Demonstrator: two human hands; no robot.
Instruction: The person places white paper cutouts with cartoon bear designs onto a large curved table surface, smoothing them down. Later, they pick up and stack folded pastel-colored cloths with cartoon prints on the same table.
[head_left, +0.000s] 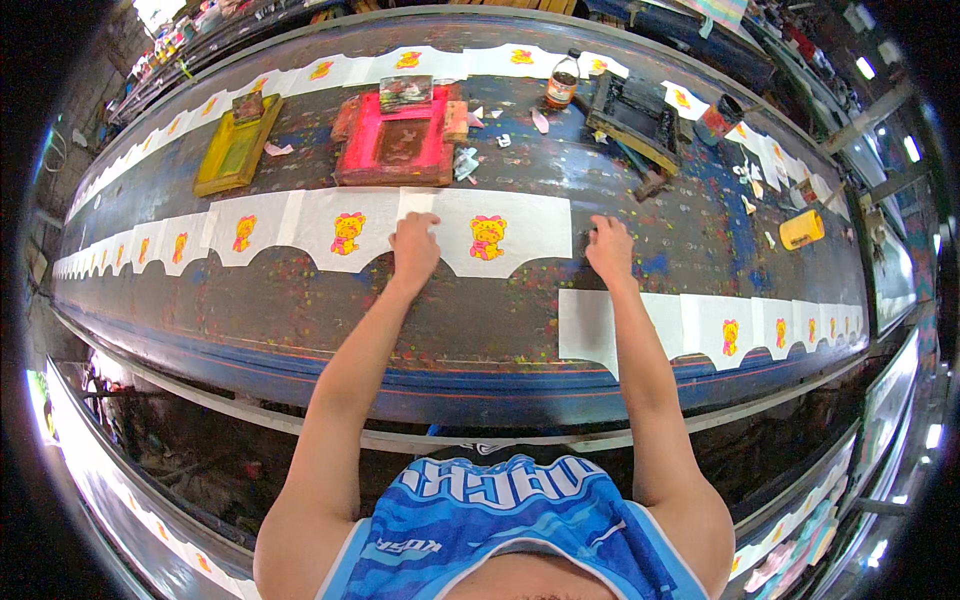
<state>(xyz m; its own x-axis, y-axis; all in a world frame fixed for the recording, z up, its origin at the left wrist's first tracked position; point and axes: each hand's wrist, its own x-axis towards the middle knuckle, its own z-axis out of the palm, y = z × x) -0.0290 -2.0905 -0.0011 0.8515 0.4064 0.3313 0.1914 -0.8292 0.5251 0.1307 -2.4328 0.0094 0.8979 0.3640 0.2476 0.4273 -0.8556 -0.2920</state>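
Observation:
My left hand rests with bent, slightly parted fingers on the overlap of two white cut fabric pieces in the middle row, beside one printed with a yellow bear with pink details. My right hand is open, fingers curved over the dark, paint-speckled table, just right of that row's end. Below it, another row of white pieces begins with a blank one, partly behind my right forearm, and continues rightward with printed pieces.
Beyond the middle row lie a yellow screen frame, a pink one, a brown bottle, a black frame, a dark cup and a yellow cylinder. More printed pieces line the far edge.

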